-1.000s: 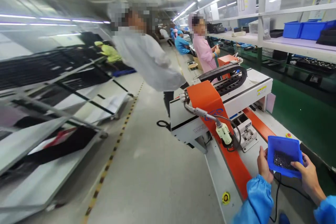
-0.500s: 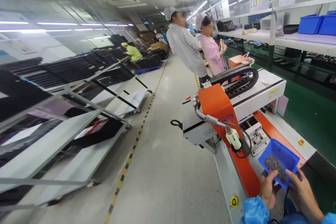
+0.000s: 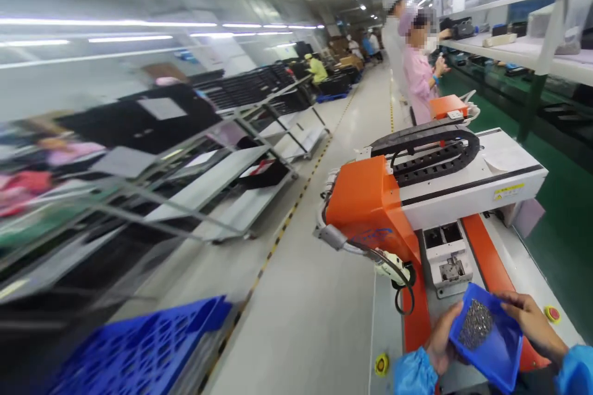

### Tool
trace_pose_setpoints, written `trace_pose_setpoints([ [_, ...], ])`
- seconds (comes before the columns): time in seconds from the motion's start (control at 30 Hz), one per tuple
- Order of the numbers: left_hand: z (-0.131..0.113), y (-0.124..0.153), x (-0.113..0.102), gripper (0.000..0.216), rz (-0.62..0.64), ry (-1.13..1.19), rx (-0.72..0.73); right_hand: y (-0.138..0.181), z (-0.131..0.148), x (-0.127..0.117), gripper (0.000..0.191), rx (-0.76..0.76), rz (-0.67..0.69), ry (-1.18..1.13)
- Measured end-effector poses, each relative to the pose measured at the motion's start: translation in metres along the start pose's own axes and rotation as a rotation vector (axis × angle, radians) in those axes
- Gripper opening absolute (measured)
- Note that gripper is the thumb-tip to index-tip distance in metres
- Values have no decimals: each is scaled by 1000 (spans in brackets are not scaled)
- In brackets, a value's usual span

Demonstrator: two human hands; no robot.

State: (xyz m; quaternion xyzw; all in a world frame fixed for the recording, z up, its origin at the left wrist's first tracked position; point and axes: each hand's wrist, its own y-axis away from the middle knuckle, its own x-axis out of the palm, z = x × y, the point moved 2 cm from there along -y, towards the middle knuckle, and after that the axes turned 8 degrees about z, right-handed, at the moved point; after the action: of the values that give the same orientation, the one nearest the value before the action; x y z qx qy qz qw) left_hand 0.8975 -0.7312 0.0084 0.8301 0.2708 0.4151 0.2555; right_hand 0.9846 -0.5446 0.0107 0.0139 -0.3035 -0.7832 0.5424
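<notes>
I hold the tray [image 3: 491, 345] tilted between both hands, left hand [image 3: 441, 340] gripping its near-left edge, right hand [image 3: 532, 324] pinching the far-right rim. A heap of screws [image 3: 475, 324] sits inside, between my grips. Just beyond the tray stands the machine [image 3: 435, 197], its orange head [image 3: 365, 200] left of my left hand.
</notes>
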Motion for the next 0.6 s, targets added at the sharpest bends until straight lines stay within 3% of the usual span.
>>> trace_pose_setpoints([
  [0.07,6,-3,12,86,-69,95,124,-12,-12,-11,41,-25,-98,-36],
  [0.17,20,-7,32,83,-272,303,405,-18,-30,-14,42,-79,-232,-45],
  [0.3,33,-10,45,86,-468,310,649,-13,-40,-1,47,-86,-200,-62],
  [0.43,25,5,32,70,-559,184,620,-25,-20,3,57,20,-101,-86],
  [0.6,-1,29,31,46,-407,-64,473,-61,6,6,60,199,125,-234],
])
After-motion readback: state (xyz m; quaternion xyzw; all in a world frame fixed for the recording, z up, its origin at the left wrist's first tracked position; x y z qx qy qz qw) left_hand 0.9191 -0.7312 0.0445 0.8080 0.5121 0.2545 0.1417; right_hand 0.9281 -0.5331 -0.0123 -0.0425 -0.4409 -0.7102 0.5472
